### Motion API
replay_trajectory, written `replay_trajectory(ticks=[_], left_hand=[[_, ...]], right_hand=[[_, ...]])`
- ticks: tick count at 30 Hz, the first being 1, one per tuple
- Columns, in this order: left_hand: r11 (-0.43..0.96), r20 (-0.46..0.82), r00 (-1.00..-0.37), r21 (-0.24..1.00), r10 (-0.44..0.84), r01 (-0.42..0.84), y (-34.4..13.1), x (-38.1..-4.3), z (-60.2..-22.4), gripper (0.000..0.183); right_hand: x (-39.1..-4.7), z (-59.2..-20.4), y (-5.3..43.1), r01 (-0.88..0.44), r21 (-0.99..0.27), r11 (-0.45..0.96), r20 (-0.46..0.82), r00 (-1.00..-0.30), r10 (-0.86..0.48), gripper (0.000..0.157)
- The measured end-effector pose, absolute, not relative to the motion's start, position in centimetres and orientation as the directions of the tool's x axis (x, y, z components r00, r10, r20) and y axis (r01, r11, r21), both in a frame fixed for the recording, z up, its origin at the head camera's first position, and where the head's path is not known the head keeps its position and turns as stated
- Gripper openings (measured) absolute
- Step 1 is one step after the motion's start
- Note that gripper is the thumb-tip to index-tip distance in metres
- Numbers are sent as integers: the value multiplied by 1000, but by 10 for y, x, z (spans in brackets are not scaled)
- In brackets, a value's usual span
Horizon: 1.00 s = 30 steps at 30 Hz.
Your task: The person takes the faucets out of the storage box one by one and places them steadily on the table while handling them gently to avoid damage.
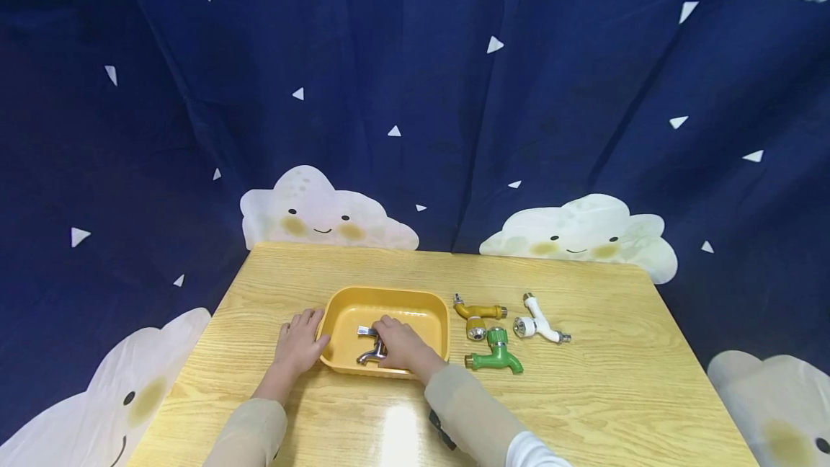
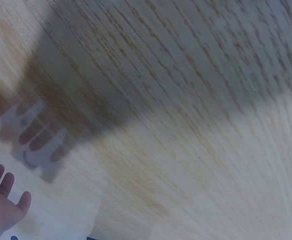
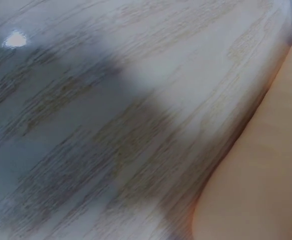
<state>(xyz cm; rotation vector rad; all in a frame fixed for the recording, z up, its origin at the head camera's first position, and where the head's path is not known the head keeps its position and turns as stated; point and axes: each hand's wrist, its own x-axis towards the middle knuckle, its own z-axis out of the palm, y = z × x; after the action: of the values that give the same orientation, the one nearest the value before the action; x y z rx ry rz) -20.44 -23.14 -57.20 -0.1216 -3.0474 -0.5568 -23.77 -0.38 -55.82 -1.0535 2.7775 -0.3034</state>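
Note:
In the head view, a yellow plastic basin (image 1: 389, 294) stands on the wooden table, and a chrome faucet (image 1: 375, 354) with a flat lever lies inside it. My right hand (image 1: 403, 347) reaches over the near right rim and grips the faucet's right end, covering that part. At the basin's left rim is my left hand (image 1: 301, 341), its fingers loosely extended and the thumb by the rim. The left wrist view shows that hand (image 2: 3, 202) with spread fingers at the lower left. The basin's outer wall (image 3: 265, 170) fills the lower right of the right wrist view.
Right of the basin lie three taps: a mustard-yellow one (image 1: 483, 312), a green one (image 1: 496, 359) and a white one (image 1: 542, 324). A dark blue curtain (image 1: 363, 78) with clouds and triangles hangs behind the table (image 1: 616, 380).

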Motion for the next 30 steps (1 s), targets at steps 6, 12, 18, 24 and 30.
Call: replay_trajectory(ticks=[6, 12, 18, 24, 30], left_hand=[[933, 61, -995, 346, 78, 95, -232, -204, -573, 56], [934, 53, -996, 346, 77, 91, -231, -205, -573, 56], [933, 62, -995, 348, 78, 94, -232, -204, -573, 55], [930, 53, -995, 353, 84, 97, -232, -204, -572, 56], [933, 59, -995, 346, 80, 96, -232, -205, -573, 57]], right_hand=[[-238, -561, -2, -617, -257, 744, -61, -758, -650, 68], [-237, -562, 1, -600, -267, 754, -56, -771, -634, 68], [-237, -561, 7, -586, -278, 761, -38, -785, -618, 69], [-239, -555, 14, -612, -259, 747, 15, -776, -630, 71], [-239, -542, 20, -662, -194, 724, 74, -746, -662, 72]])
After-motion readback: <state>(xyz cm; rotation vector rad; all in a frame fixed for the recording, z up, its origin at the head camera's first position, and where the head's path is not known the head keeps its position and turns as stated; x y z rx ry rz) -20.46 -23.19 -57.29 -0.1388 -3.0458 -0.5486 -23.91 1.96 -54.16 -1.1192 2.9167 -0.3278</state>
